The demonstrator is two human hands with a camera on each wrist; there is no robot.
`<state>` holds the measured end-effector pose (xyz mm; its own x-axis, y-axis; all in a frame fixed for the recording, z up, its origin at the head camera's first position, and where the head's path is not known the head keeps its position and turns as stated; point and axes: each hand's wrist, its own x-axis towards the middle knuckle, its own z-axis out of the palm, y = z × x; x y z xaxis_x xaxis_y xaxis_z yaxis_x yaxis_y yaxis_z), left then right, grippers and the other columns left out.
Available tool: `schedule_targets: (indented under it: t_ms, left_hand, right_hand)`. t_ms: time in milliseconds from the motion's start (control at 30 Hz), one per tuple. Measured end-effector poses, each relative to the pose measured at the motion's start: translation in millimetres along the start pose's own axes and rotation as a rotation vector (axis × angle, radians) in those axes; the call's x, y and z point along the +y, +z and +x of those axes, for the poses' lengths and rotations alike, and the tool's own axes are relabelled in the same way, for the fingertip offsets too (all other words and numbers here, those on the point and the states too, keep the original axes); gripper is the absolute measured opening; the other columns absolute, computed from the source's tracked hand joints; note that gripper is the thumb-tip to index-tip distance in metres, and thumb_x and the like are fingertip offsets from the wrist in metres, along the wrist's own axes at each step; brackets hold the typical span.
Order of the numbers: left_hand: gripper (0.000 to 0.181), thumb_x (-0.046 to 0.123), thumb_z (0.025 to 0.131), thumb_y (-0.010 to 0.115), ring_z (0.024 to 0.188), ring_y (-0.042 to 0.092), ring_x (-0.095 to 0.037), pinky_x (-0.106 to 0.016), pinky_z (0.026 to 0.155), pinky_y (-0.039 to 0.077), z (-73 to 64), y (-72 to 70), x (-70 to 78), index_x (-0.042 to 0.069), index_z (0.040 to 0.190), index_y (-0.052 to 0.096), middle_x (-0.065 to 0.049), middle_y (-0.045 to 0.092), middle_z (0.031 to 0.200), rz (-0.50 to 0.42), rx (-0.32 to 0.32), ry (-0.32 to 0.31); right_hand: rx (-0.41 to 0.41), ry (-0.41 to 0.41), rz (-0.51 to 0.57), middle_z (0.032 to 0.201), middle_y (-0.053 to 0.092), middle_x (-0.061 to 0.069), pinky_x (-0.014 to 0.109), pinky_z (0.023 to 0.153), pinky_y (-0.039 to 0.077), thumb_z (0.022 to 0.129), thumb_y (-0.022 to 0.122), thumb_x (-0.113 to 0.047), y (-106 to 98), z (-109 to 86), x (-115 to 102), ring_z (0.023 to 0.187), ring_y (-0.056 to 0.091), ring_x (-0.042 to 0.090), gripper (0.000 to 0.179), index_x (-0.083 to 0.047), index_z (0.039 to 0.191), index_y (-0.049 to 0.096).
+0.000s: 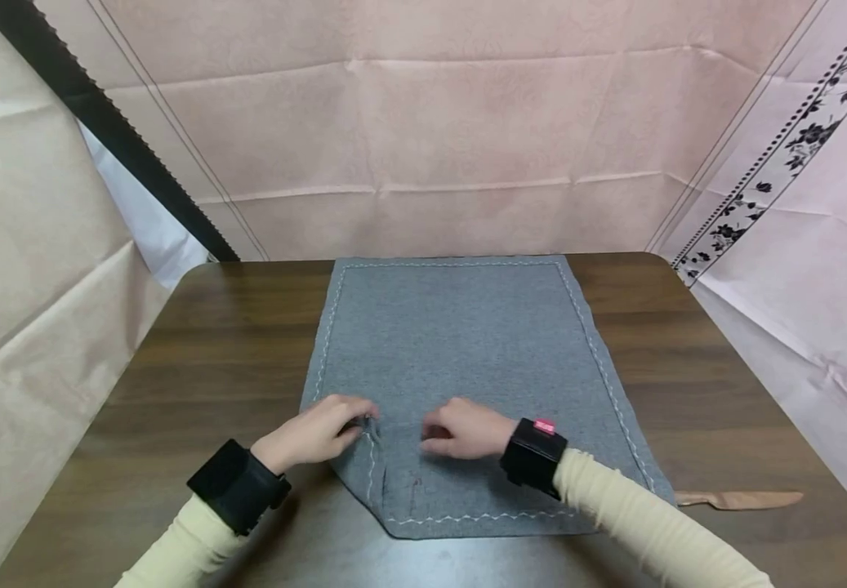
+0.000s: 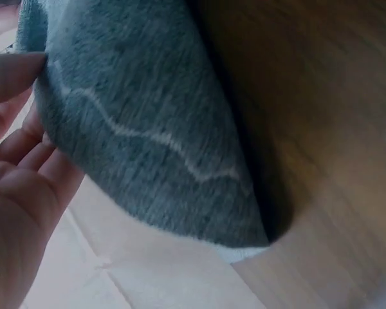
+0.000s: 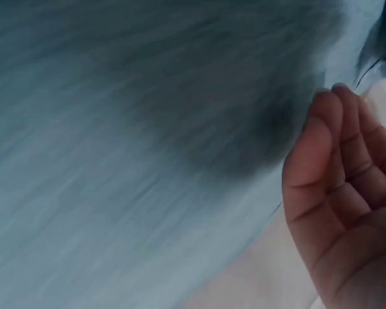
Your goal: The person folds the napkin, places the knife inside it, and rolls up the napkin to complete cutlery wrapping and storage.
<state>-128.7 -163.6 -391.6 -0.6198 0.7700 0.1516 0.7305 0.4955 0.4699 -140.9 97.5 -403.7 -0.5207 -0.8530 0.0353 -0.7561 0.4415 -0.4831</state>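
A grey cloth (image 1: pixel 460 343) with a white wavy stitched border lies over the front and middle of the table. My left hand (image 1: pixel 323 429) pinches its left edge near the front corner, and that edge is lifted and folded inward; the cloth (image 2: pixel 148 116) hangs from the fingers in the left wrist view. My right hand (image 1: pixel 467 429) hovers over the cloth to the right, thumb and fingertips together. Beside those fingertips a thin dark thread (image 3: pixel 368 72) runs toward the lifted edge; any needle is hidden. A small dark red mark (image 1: pixel 415 490) shows near the front.
A flat wooden knife-shaped piece (image 1: pixel 750 500) lies at the right, its left end at the cloth's corner or beneath it. The brown wooden table (image 1: pixel 247 359) has rounded far corners. Pale creased sheets (image 1: pixel 467 122) hang behind and at both sides.
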Motion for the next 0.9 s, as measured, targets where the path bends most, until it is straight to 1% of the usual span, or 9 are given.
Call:
schedule_targets:
  t_ms: [100, 233, 267, 367, 467, 533, 633, 733, 900]
  left_hand:
    - [0.019, -0.005, 0.082, 0.060, 0.068, 0.051, -0.008, -0.024, 0.061, 0.044, 4.8, 2.7, -3.0, 0.006, 0.095, 0.054, 0.001, 0.056, 0.079, -0.001, 0.070, 0.005]
    - [0.023, -0.004, 0.079, 0.064, 0.063, 0.044, -0.006, -0.021, 0.058, 0.040, 10.1, 5.8, -4.1, 0.010, 0.083, 0.046, 0.005, 0.047, 0.071, -0.007, 0.131, 0.027]
    - [0.023, -0.004, 0.079, 0.064, 0.062, 0.042, -0.007, -0.021, 0.057, 0.038, 11.0, 6.1, -3.3, 0.010, 0.081, 0.046, 0.005, 0.045, 0.070, -0.012, 0.135, 0.026]
    - [0.020, -0.003, 0.081, 0.062, 0.062, 0.042, -0.006, -0.020, 0.057, 0.038, 12.7, 6.0, -1.1, 0.011, 0.076, 0.048, 0.007, 0.045, 0.069, -0.018, 0.134, 0.025]
    - [0.014, -0.002, 0.083, 0.061, 0.065, 0.046, -0.007, -0.022, 0.060, 0.042, 14.9, 5.6, 1.0, 0.010, 0.078, 0.054, 0.006, 0.051, 0.073, -0.013, 0.126, 0.021]
    - [0.010, -0.001, 0.084, 0.060, 0.068, 0.050, -0.007, -0.024, 0.063, 0.044, 16.4, 5.6, 2.3, 0.008, 0.081, 0.058, 0.004, 0.055, 0.076, -0.005, 0.118, 0.015]
    - [0.005, 0.002, 0.084, 0.061, 0.074, 0.054, -0.010, -0.028, 0.067, 0.047, 16.7, 6.3, 4.6, 0.007, 0.086, 0.062, 0.002, 0.057, 0.082, 0.038, 0.114, 0.004]
    - [0.006, 0.005, 0.083, 0.064, 0.079, 0.055, -0.012, -0.031, 0.071, 0.046, 14.3, 8.7, 5.4, 0.008, 0.088, 0.065, 0.000, 0.057, 0.087, 0.113, 0.125, 0.003]
    - [0.007, 0.012, 0.081, 0.066, 0.086, 0.047, -0.017, -0.034, 0.072, 0.039, 7.7, 13.2, 6.8, 0.010, 0.088, 0.068, -0.002, 0.053, 0.095, 0.277, 0.163, -0.015]
  right_hand:
    - [-0.003, -0.017, 0.002, 0.058, 0.045, -0.014, 0.014, 0.048, 0.034, 0.089, 0.058, -0.032, 9.2, 17.9, -7.5, 0.049, 0.038, -0.004, 0.022, -0.012, 0.084, 0.066]
    - [0.029, 0.015, -0.027, 0.052, 0.039, -0.014, 0.014, 0.045, 0.027, 0.088, 0.059, -0.033, 20.2, 33.3, -15.0, 0.045, 0.034, -0.002, 0.027, -0.017, 0.067, 0.058]
    - [0.054, 0.025, -0.028, 0.051, 0.036, -0.014, 0.014, 0.044, 0.025, 0.088, 0.060, -0.032, 22.1, 36.0, -16.6, 0.044, 0.032, -0.002, 0.030, -0.018, 0.062, 0.053]
    - [0.148, 0.055, 0.047, 0.048, 0.033, -0.012, 0.015, 0.042, 0.022, 0.087, 0.061, -0.024, 24.7, 41.2, -19.7, 0.041, 0.028, -0.002, 0.035, -0.016, 0.057, 0.046]
    - [0.230, 0.100, 0.142, 0.048, 0.038, -0.012, 0.014, 0.042, 0.026, 0.084, 0.064, -0.016, 21.9, 42.7, -22.2, 0.041, 0.031, -0.003, 0.030, -0.013, 0.058, 0.049]
    - [0.255, 0.130, 0.180, 0.049, 0.042, -0.010, 0.015, 0.044, 0.029, 0.082, 0.066, -0.011, 20.1, 42.2, -21.9, 0.042, 0.035, -0.003, 0.027, -0.012, 0.060, 0.051]
    - [0.254, 0.157, 0.187, 0.050, 0.042, -0.010, 0.016, 0.045, 0.029, 0.081, 0.066, -0.008, 17.1, 39.5, -20.6, 0.043, 0.035, -0.001, 0.026, -0.011, 0.060, 0.050]
    - [0.250, 0.163, 0.171, 0.050, 0.041, -0.010, 0.016, 0.045, 0.028, 0.081, 0.065, -0.007, 16.9, 36.8, -15.3, 0.043, 0.034, -0.001, 0.026, -0.011, 0.060, 0.049]
    - [0.252, 0.197, 0.140, 0.048, 0.040, -0.010, 0.017, 0.043, 0.027, 0.080, 0.065, -0.006, 14.4, 33.0, -5.2, 0.041, 0.034, 0.001, 0.026, -0.011, 0.059, 0.049]
